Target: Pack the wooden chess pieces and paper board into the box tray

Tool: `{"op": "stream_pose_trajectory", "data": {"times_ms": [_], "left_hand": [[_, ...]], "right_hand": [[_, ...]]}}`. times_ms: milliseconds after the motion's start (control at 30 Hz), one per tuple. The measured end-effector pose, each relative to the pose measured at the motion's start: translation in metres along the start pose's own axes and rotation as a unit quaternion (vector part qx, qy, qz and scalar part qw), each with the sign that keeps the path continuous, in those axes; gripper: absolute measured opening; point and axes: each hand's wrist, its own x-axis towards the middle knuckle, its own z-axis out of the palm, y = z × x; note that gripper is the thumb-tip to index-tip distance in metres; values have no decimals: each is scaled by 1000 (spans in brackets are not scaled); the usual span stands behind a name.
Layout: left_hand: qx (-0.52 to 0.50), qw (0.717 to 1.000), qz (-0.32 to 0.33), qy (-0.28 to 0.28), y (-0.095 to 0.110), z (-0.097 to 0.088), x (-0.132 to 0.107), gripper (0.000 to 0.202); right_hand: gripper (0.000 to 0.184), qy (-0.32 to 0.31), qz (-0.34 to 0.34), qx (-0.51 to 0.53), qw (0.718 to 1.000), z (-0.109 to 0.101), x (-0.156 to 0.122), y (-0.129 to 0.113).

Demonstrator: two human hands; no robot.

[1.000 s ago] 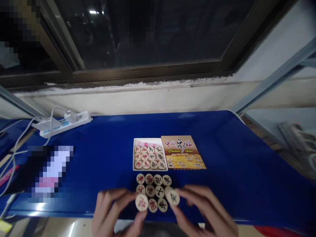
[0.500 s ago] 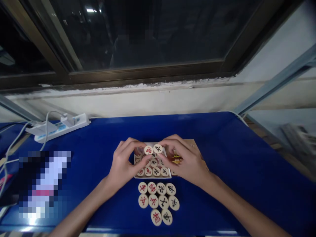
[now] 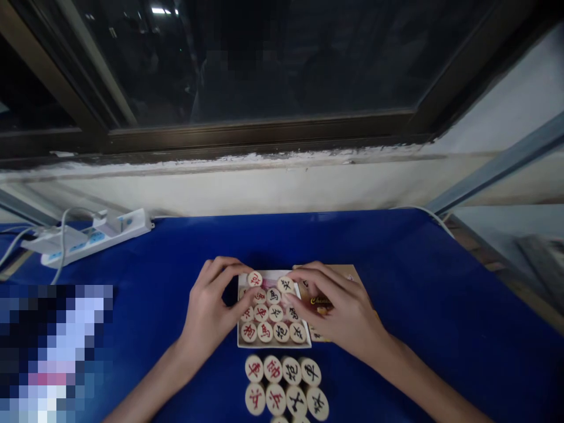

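A white box on the blue table holds several round wooden chess pieces marked in red and black. My left hand pinches a red-marked piece at the box's far left corner. My right hand pinches a black-marked piece at the box's far right side. That hand covers most of the box lid printed "Chinese chess". Two rows of loose pieces lie on the table in front of the box, near the lower edge of the view.
A white power strip with plugs and cables lies at the back left of the blue table. A blurred-out object sits at the front left. A wall and a dark window stand behind the table.
Both hands carried one piece each from the loose group to the box, and now hold them lower, at the box's far edge. The camera has tilted, shifting the scene downwards.
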Motion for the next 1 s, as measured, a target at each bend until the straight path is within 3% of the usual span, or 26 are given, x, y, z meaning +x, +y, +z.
{"op": "stream_pose_trajectory", "data": {"times_ms": [267,433,667,833,1000], "left_hand": [[90,995,-3,-43,-17,1,-1,14],[62,996,37,-56,-14,-4,-1,17],[66,985,79,-136,-12,-5,0,23],[74,987,81,-120,-12,-8,-3,21],[43,990,118,-67,0,-14,-1,19]], "right_hand": [[15,-29,-11,-118,993,8,-1,14],[18,-56,-40,-99,993,5,0,6],[30,-102,-60,-57,991,5,-1,5],[32,-109,-50,-36,992,5,-4,0],[25,-79,-29,40,996,3,1,5]]}}
